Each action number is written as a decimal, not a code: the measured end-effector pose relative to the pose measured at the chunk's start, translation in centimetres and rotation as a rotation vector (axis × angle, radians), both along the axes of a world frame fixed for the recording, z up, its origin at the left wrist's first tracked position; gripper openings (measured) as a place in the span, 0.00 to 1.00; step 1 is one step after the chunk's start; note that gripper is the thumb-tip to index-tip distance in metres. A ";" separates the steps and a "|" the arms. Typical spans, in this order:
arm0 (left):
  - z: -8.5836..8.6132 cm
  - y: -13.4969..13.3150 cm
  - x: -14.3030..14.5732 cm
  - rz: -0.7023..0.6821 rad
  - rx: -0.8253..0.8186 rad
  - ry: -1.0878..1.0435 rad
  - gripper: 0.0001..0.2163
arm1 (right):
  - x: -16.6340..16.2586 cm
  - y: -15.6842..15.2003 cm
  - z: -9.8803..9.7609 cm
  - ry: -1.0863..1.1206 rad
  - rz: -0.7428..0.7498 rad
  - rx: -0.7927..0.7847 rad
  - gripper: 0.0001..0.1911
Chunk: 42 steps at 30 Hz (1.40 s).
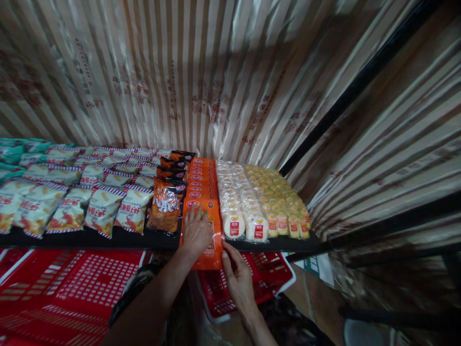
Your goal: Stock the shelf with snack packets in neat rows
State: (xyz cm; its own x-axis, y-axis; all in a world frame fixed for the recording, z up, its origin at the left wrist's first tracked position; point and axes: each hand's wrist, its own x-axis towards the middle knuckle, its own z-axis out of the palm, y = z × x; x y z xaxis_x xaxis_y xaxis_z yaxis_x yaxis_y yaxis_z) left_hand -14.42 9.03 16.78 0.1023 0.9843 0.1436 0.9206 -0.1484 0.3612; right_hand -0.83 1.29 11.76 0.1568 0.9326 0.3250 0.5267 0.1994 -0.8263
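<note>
A row of bright orange snack packets (201, 179) runs back along the black shelf, and the front one (212, 257) sticks out over the shelf's edge. My left hand (196, 231) lies on top of this front packet, palm down with its fingers stretched forward. Beside the packet's lower right edge is my right hand (236, 274), its fingertips touching that edge, with thumb and forefinger apart. Left of this row stand brown-and-orange snack bags (164, 205). To its right are clear-wrapped round white crackers (235, 226) with red labels.
White snack bags (103, 209) with striped tops fill the shelf's left, with green bags (10, 153) farther left. Small yellow packets (284, 202) stand at the right end. Red baskets (90, 278) sit below. Dark metal bars (345, 103) and striped sheeting (216, 72) enclose the shelf.
</note>
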 end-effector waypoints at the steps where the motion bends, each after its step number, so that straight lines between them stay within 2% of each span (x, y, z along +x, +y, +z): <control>1: 0.0 0.0 0.0 0.002 0.003 0.000 0.20 | 0.0 0.0 0.0 0.003 -0.002 -0.002 0.18; 5: 0.0 0.0 0.1 0.006 0.016 -0.008 0.20 | 0.1 0.0 0.3 -0.029 -0.022 0.043 0.16; 9: -0.1 0.0 0.2 -0.002 0.027 -0.003 0.19 | 0.3 0.1 1.0 -0.150 -0.057 0.160 0.16; 13: 0.1 -0.1 0.3 -0.007 0.023 -0.011 0.19 | 0.3 0.0 1.6 -0.269 -0.001 0.266 0.16; 21: 0.9 0.2 -0.1 0.030 0.064 -0.079 0.19 | -0.2 -0.1 2.2 -0.397 0.104 0.321 0.19; 27: 0.6 0.9 -0.9 0.111 -0.036 -0.051 0.24 | -0.8 1.2 2.9 -0.506 0.184 0.256 0.20; 33: 0.1 1.2 -1.1 0.087 -0.116 -0.051 0.24 | -1.8 3.1 3.1 -0.638 0.287 0.192 0.23; 42: 0.2 1.8 -1.1 0.069 -0.143 -0.050 0.25 | -2.3 4.2 2.5 -0.716 0.286 0.125 0.24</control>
